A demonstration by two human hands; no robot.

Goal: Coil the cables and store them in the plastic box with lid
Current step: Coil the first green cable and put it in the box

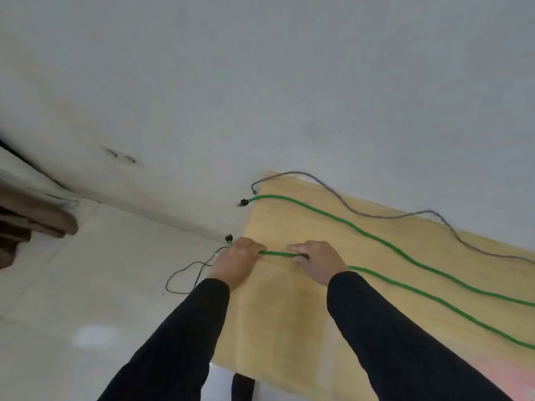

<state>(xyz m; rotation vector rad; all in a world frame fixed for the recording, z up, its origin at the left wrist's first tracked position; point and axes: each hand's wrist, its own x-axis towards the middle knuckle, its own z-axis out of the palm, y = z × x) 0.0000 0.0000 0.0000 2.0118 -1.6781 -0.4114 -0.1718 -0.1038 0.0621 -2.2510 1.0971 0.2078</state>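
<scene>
Head view: your left hand [238, 257] and right hand [317, 261] both grip the green cable [405, 285] near the left edge of the desk [289, 328], fingers [298, 248] clamped around it, a short taut stretch showing between the two fists. Its black plug [228, 238] sticks out just past your left hand, off the desk edge. From your right hand the cable runs away to the right across the desk. Its other run lies farther back, ending in a second plug [244, 202] over the edge. A grey cable [376, 216] snakes along the far edge. A thin black wire [185, 273] hangs below left.
</scene>
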